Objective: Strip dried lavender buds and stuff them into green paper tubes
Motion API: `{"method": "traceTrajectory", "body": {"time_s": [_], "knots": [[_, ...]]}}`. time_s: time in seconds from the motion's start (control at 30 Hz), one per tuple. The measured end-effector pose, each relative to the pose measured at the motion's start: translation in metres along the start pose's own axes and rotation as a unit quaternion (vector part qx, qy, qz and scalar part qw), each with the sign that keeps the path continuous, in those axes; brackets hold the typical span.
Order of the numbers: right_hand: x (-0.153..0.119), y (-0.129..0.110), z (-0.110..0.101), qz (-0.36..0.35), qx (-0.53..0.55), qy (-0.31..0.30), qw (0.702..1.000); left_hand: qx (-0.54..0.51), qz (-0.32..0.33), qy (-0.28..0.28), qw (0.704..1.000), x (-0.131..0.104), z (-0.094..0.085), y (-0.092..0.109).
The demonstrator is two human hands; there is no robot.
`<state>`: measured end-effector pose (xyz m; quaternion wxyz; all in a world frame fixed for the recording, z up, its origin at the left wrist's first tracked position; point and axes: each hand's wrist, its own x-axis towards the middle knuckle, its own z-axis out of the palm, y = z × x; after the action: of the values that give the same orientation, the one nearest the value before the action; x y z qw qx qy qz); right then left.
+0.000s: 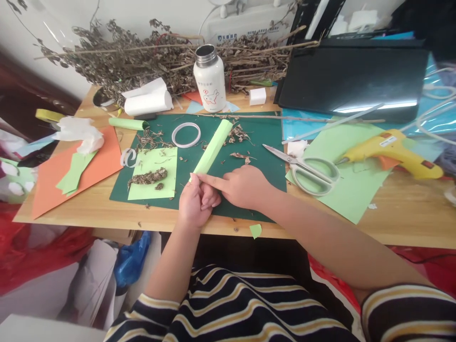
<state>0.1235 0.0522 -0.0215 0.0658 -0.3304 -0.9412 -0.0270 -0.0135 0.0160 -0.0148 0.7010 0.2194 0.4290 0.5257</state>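
My left hand (pixel 197 202) is closed round the lower end of a rolled light-green paper tube (pixel 213 147), which slants up and to the right. My right hand (pixel 242 186) points with its index finger, the tip touching the tube's lower end beside my left thumb; its other fingers are curled, and nothing shows in them. Under both hands lies a dark green mat (pixel 263 173). Left of them, a green paper square (pixel 167 161) bears a clump of dried plant (pixel 149 177). A ring of white tape (pixel 186 135) lies behind the square.
Scissors (pixel 309 171) and a yellow glue gun (pixel 395 152) lie on the right by green paper (pixel 359 194). An open white bottle (pixel 210 80) stands at the back, before dried branches (pixel 135 61). Orange paper (pixel 96 175) and another green roll (pixel 126 124) are on the left.
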Motion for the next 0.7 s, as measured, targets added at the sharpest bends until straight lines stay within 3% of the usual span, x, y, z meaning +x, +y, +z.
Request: {"method": "traceTrajectory", "body": {"time_s": [0.27,0.43,0.57,0.7], "knots": [[0.001,-0.015,0.003,0.046,-0.031,0.046,0.997,-0.032,0.035,-0.020,0.999,0.002,-0.003,-0.001],[0.003,-0.013,0.005,0.082,-0.033,0.081,0.993,-0.032,0.042,-0.021,0.998,0.000,-0.003,-0.001],[0.008,-0.011,0.002,0.133,-0.019,0.071,0.988,-0.044,0.033,-0.003,0.998,-0.001,-0.002,-0.002],[0.016,-0.006,0.000,0.132,0.027,0.043,0.990,-0.040,0.039,0.023,0.998,-0.002,-0.002,-0.001]]}}
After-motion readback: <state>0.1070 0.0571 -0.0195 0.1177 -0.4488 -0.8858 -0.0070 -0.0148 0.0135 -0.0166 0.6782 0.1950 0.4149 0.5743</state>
